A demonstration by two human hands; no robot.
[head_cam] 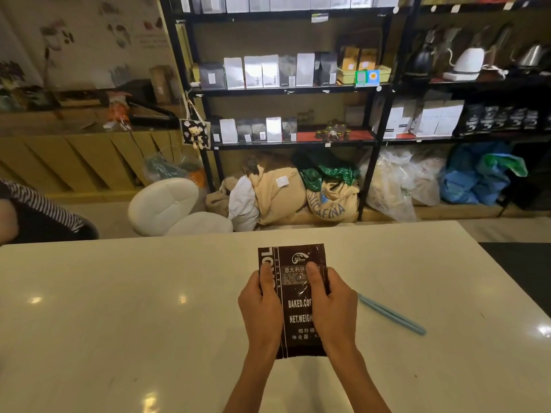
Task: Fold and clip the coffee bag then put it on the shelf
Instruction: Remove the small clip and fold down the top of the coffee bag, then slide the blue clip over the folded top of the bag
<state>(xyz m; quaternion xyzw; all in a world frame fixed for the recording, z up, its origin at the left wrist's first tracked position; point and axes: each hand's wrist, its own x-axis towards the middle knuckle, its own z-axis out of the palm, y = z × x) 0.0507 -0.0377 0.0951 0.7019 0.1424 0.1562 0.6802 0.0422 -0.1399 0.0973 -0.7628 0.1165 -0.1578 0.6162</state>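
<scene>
Left hand and right hand grip the dark coffee bag at frame centre, thumbs on top, blue clip lying just right on the desk.

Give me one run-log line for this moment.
hands: left hand and right hand both grip coffee bag | bag: unfolded, on table | clip: on table, right of bag, untouched | shelf: beyond table

Both arms reach forward, close together. The left grip and right grip are curled shut, thumbs on top.
</scene>
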